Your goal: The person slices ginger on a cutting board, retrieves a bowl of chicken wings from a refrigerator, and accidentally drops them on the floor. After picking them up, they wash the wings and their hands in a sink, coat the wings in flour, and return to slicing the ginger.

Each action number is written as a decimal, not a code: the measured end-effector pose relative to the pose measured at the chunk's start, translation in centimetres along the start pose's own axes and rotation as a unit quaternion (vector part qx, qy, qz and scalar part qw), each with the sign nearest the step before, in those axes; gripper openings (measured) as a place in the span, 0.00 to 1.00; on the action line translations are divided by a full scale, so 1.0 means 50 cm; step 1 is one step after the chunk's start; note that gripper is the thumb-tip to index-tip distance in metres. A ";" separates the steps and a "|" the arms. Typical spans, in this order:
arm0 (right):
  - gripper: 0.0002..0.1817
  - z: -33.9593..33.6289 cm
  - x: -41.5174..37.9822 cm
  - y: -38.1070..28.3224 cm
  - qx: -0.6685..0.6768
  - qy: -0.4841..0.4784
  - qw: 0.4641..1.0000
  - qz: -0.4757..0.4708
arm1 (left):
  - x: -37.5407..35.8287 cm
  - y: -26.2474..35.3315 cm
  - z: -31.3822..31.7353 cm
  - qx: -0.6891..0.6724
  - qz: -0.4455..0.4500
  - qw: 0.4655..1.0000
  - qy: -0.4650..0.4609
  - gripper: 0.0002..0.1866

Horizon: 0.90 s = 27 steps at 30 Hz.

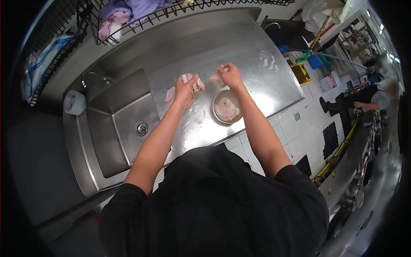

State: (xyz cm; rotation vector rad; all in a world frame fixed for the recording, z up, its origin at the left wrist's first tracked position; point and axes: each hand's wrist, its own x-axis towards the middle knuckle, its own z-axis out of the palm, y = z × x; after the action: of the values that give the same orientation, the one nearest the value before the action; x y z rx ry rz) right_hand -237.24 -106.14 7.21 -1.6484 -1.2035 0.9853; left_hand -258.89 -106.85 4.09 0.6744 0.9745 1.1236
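Observation:
My left hand (184,93) is closed around a clump of pale raw meat (198,85), which looks like chicken, over the steel counter (180,55). Beside it, a thin pinkish scrap (170,94) lies on the metal. To the right, my right hand (231,77) pinches a limp, translucent pale piece of meat (217,79) above the counter. Just below that hand stands a round metal bowl (214,102) with pale raw meat pieces (227,109) in it. My right forearm passes close to the bowl's right side.
A steel sink (128,107) with a drain and a tap (90,76) is at the left, with a white container (75,103) at its corner. A wire rack (171,9) with cloths hangs above. Another person (364,100) stands at the right, near a cooking line.

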 end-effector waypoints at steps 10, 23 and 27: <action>0.23 -0.094 -0.121 0.009 -0.430 -0.298 0.852 -0.012 | -0.009 -0.061 0.037 0.471 0.078 0.878 -0.034 0.27; 0.31 0.035 -0.211 0.184 -0.416 -0.067 0.907 -0.007 | -0.144 -0.125 0.051 0.358 -0.059 0.920 -0.147 0.20; 0.21 -0.012 -0.210 0.155 -0.316 -0.067 0.945 -0.050 | -0.123 -0.140 0.041 0.479 0.082 0.866 -0.121 0.23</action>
State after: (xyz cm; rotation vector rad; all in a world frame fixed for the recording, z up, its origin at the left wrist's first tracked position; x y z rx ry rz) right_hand -236.72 -117.81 1.31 -1.9954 -1.8088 0.6892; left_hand -254.80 -114.87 0.85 1.6849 1.2540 0.6042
